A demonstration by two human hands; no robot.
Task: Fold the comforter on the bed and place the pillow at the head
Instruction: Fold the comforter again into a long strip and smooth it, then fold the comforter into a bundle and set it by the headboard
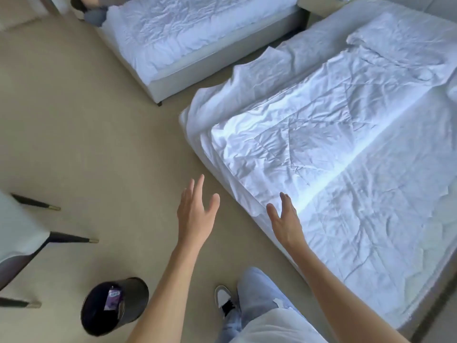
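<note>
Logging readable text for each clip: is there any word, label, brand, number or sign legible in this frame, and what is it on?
No text can be read.
Purple wrapper inside the black waste bin: it carries print, but it is too small and blurred to read.
Sneaker: no legible brand mark.
Comforter, near bed, far bed and chair: no lettering visible.

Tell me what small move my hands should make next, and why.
Probably reach both forward and grip the comforter's near edge: the left hand and right hand are open, holding nothing, just short of the bed.
</note>
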